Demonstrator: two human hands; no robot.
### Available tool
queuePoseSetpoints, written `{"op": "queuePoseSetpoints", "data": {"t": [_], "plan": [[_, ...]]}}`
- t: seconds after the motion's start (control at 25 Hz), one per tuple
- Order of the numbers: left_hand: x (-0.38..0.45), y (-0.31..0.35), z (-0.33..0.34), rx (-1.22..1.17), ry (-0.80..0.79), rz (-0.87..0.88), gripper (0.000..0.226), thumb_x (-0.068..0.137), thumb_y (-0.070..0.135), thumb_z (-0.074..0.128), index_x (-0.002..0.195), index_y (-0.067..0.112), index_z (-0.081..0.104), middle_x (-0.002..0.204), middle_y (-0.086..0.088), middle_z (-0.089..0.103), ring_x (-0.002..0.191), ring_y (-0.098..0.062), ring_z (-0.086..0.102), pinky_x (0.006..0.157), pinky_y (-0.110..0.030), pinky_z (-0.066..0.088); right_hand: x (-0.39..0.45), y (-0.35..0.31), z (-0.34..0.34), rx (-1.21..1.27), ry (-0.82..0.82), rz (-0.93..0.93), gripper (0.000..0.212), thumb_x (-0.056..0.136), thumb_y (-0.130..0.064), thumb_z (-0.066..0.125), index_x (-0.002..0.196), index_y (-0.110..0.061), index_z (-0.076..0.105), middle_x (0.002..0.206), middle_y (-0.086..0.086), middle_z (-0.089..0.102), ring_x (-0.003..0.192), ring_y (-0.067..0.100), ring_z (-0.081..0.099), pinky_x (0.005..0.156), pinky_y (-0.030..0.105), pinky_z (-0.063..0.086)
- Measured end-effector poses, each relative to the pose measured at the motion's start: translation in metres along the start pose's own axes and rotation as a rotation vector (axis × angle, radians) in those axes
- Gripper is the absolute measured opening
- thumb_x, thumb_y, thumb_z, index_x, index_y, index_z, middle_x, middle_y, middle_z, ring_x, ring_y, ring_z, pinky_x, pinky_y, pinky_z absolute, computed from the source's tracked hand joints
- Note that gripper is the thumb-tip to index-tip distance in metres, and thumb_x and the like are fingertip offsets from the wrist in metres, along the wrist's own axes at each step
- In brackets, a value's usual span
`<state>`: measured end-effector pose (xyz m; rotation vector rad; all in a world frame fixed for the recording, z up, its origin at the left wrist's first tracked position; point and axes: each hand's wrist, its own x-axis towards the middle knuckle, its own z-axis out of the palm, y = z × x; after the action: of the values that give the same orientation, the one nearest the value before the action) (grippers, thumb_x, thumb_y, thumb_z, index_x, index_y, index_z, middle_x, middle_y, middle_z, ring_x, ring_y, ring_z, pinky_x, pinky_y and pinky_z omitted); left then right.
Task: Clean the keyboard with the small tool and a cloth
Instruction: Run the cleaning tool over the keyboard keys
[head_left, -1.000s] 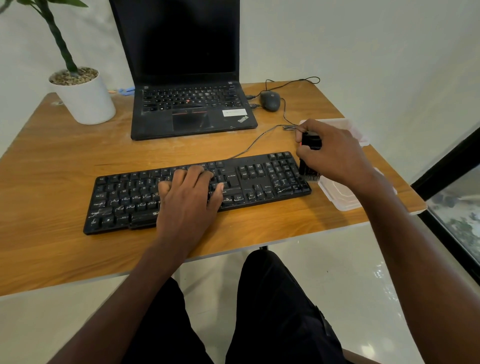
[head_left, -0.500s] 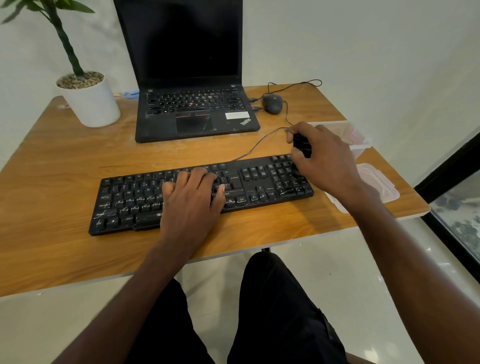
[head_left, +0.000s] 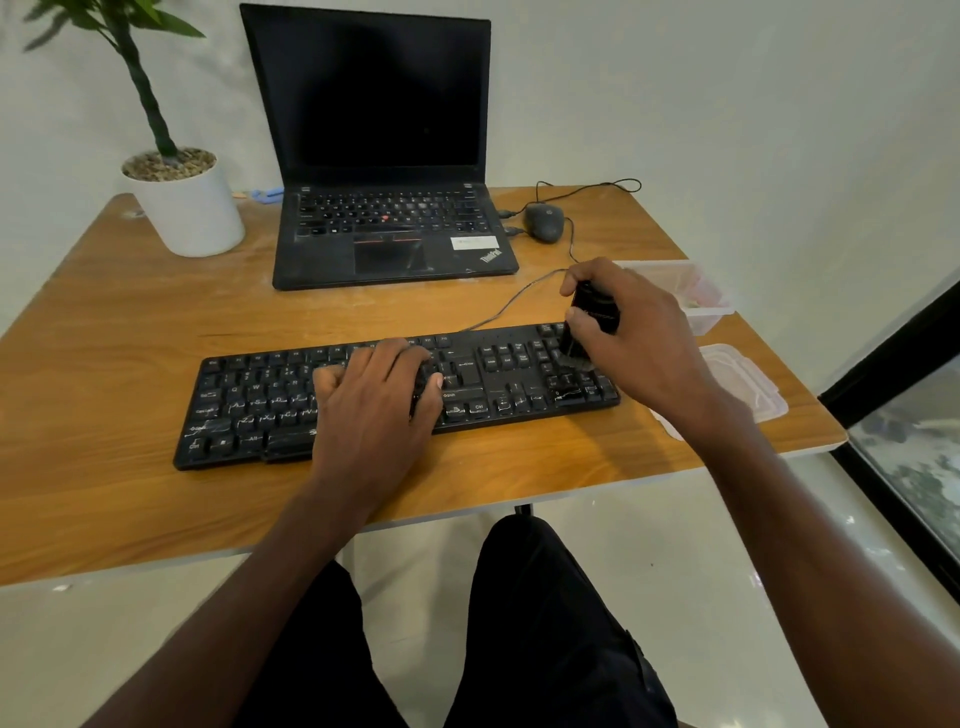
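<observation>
A black wired keyboard (head_left: 249, 405) lies across the front of the wooden desk (head_left: 130, 332). My left hand (head_left: 374, 400) rests flat on its middle keys, fingers spread forward. My right hand (head_left: 639, 343) grips a small black brush tool (head_left: 592, 317), its bristle end down on the number pad at the keyboard's right end. No cloth is visible.
An open black laptop (head_left: 384, 228) stands behind the keyboard, a white plant pot (head_left: 187, 213) at the back left, a wired mouse (head_left: 543, 221) at the back right. A clear plastic container (head_left: 696, 296) and its lid (head_left: 748, 384) sit near the right edge.
My right hand has moved the brush tool from beside the keyboard's right end onto the number pad keys. My left hand has stayed on the middle keys.
</observation>
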<state>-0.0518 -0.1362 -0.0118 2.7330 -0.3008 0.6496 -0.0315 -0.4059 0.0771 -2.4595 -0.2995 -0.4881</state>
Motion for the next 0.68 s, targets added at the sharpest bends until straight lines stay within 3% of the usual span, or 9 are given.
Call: {"op": "queuePoseSetpoints", "data": {"t": [0.2, 0.28, 0.36, 0.44, 0.52, 0.6, 0.68], "plan": [[-0.007, -0.053, -0.045, -0.088, 0.009, -0.05, 0.047, 0.101, 0.058, 0.047, 0.138, 0.029, 0.057, 0.139, 0.003, 0.061, 0.126, -0.019, 0.055, 0.104, -0.044, 0.027, -0.001, -0.03, 0.021, 0.339, -0.088, 0.029, 0.027, 0.098, -0.027, 0.068, 0.118, -0.042, 0.057, 0.113, -0.009, 0.063, 0.104, 0.01, 0.067, 0.075, 0.033, 0.064], [-0.01, -0.107, -0.076, -0.176, -0.097, -0.167, 0.068, 0.09, 0.074, 0.052, 0.148, 0.038, 0.048, 0.152, 0.006, 0.053, 0.138, -0.02, 0.049, 0.111, -0.046, 0.025, 0.002, -0.046, 0.035, 0.404, -0.121, 0.03, 0.028, 0.099, -0.025, 0.068, 0.119, -0.042, 0.058, 0.114, -0.014, 0.063, 0.107, 0.005, 0.065, 0.077, 0.027, 0.062], [-0.019, -0.15, -0.103, -0.381, -0.217, -0.371, 0.103, 0.069, 0.09, 0.063, 0.155, 0.04, 0.038, 0.163, 0.007, 0.041, 0.149, -0.02, 0.039, 0.116, -0.048, 0.029, 0.007, -0.064, 0.048, 0.427, -0.112, 0.013, 0.028, 0.099, -0.024, 0.067, 0.12, -0.041, 0.059, 0.111, -0.019, 0.062, 0.106, -0.002, 0.062, 0.079, 0.021, 0.059], [-0.035, -0.174, -0.116, -0.559, -0.345, -0.46, 0.133, 0.05, 0.094, 0.074, 0.162, 0.039, 0.027, 0.17, 0.009, 0.03, 0.154, -0.019, 0.031, 0.116, -0.042, 0.033, 0.013, -0.085, 0.065, 0.517, -0.144, 0.01, 0.028, 0.101, -0.022, 0.066, 0.122, -0.038, 0.059, 0.112, -0.016, 0.062, 0.106, 0.005, 0.065, 0.074, 0.026, 0.062], [-0.045, -0.179, -0.114, -0.656, -0.483, -0.478, 0.141, 0.047, 0.083, 0.085, 0.165, 0.044, 0.017, 0.173, 0.012, 0.024, 0.157, -0.017, 0.025, 0.122, -0.042, 0.029, 0.019, -0.108, 0.083, 0.617, -0.22, 0.027, 0.028, 0.101, -0.019, 0.065, 0.123, -0.036, 0.059, 0.112, -0.011, 0.061, 0.104, 0.015, 0.069, 0.069, 0.035, 0.065], [-0.045, -0.183, -0.105, -0.611, -0.538, -0.476, 0.142, 0.045, 0.083, 0.088, 0.161, 0.058, 0.01, 0.173, 0.013, 0.024, 0.158, -0.023, 0.025, 0.127, -0.055, 0.024, 0.023, -0.131, 0.102, 0.67, -0.302, 0.023, 0.03, 0.1, -0.018, 0.068, 0.123, -0.036, 0.06, 0.113, -0.009, 0.061, 0.1, 0.019, 0.071, 0.069, 0.039, 0.065], [-0.039, -0.184, -0.099, -0.477, -0.54, -0.46, 0.144, 0.04, 0.089, 0.082, 0.159, 0.062, 0.006, 0.172, 0.005, 0.027, 0.155, -0.031, 0.029, 0.128, -0.057, 0.017, 0.029, -0.152, 0.12, 0.689, -0.379, 0.0, 0.039, 0.095, -0.014, 0.074, 0.123, -0.036, 0.06, 0.115, -0.006, 0.062, 0.094, 0.023, 0.073, 0.069, 0.039, 0.065]]}}
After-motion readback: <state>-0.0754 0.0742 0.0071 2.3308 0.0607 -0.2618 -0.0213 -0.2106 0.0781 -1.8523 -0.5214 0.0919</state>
